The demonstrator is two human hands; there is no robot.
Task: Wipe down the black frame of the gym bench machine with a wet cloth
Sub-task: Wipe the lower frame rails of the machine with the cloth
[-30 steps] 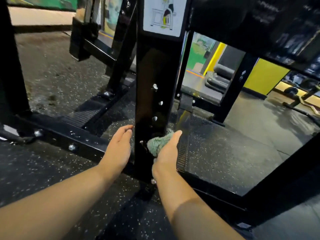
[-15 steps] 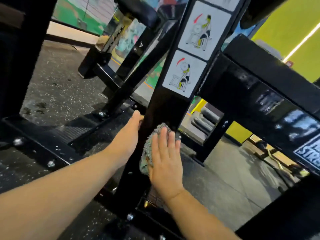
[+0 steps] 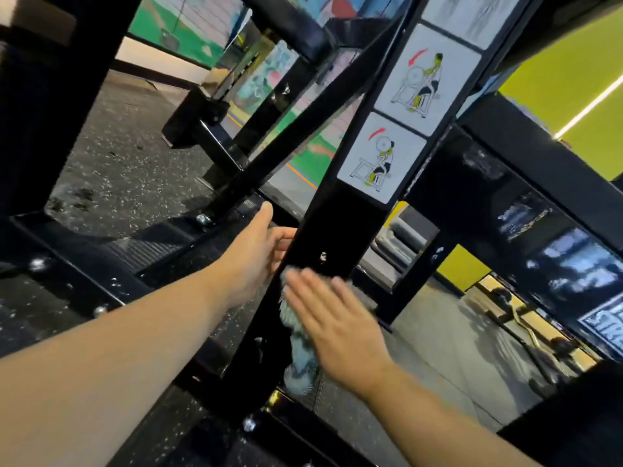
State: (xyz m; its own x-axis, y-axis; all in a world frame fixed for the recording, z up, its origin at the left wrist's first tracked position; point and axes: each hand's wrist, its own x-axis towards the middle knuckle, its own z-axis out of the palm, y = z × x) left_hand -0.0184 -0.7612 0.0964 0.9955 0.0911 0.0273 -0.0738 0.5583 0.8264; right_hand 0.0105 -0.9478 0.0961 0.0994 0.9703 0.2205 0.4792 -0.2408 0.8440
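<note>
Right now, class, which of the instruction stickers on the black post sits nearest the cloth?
The lowest sticker, with the red arrow curving up over the seated figure. It is the last one down the post, just above the cloth; the others sit higher.

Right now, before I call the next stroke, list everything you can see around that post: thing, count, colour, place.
Upright post: one, glossy black, centre, leaning in this view.
Instruction stickers: at least three, white with figures, upper face of the post.
Diagonal brace: one, black, left of the post.
Base rail: one, black with silver bolts, lower left.
Crossbeam: one, black, right.
Floor: speckled dark rubber.
Wall panel: yellow-green, upper right.
Cloth: one, grey-green, pressed on the post's lower face.
Left hand: on the post's left edge.
Right hand: flat on the cloth.
</note>
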